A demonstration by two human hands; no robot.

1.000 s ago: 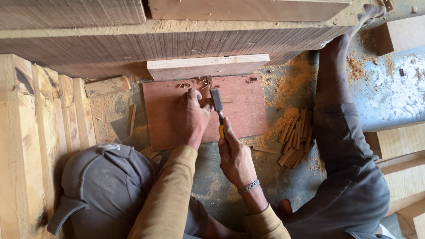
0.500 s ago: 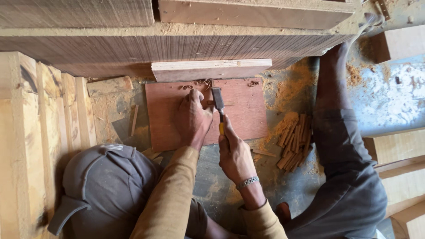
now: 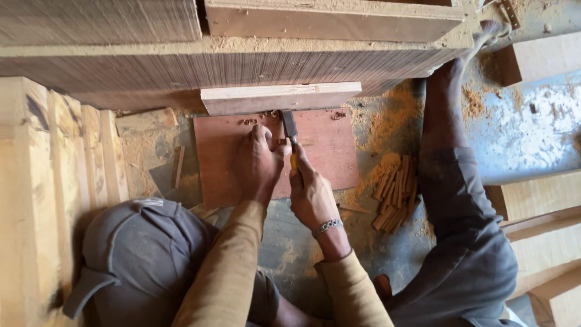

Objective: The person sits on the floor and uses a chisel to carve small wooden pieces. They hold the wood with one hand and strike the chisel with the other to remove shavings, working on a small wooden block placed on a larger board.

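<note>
Right hand [image 3: 310, 191] grips a chisel [image 3: 290, 130]; left hand [image 3: 257, 163] presses the red board [image 3: 330, 151].

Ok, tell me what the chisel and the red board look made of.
Chisel: flat grey blade, likely steel, dull; a yellow handle shows in the right hand, plastic or wood, unclear. Red board: flat reddish-brown sheet, matte, probably plywood or hardwood, with chips on it.

The right hand [image 3: 310, 192] is covering the chisel's [image 3: 290, 128] handle; the left hand [image 3: 257, 162] is hiding whatever small piece it is pressing; the bottom edge is cropping both sleeves.
</note>
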